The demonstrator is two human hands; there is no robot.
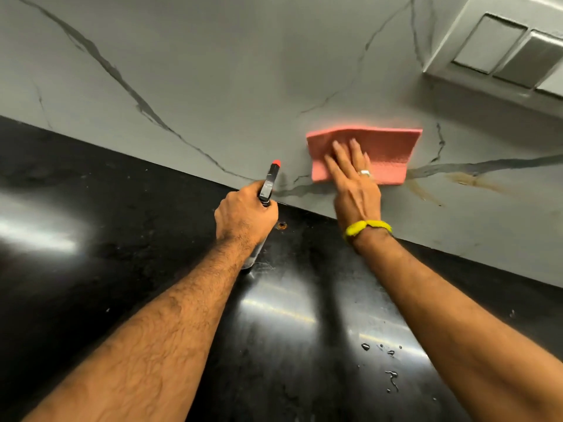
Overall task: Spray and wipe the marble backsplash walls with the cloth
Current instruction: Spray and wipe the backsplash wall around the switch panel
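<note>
Flat against the marble backsplash wall (231, 65), low down and right of centre, lies the pink cloth (387, 150), folded into a rough rectangle just above the seam with the black countertop (106, 208). The right hand (355, 181) presses it to the stone with straight, slightly spread fingers, palm down over the cloth's lower left part; a ring (364, 173) sits on one finger and a yellow band (367, 228) circles the wrist. Just left of it, the left hand (245, 219) is curled round the neck of a spray bottle (269, 184), whose black head with a red tip points up at the wall. The bottle's clear body shows below the fist, its base near or on the countertop; what it contains cannot be made out. A brownish stain (469, 179) marks the wall to the right of the cloth. Far right and higher, a white switch plate (502, 47) is mounted on the wall. Near right, water drops (379, 350) lie on the countertop.
</note>
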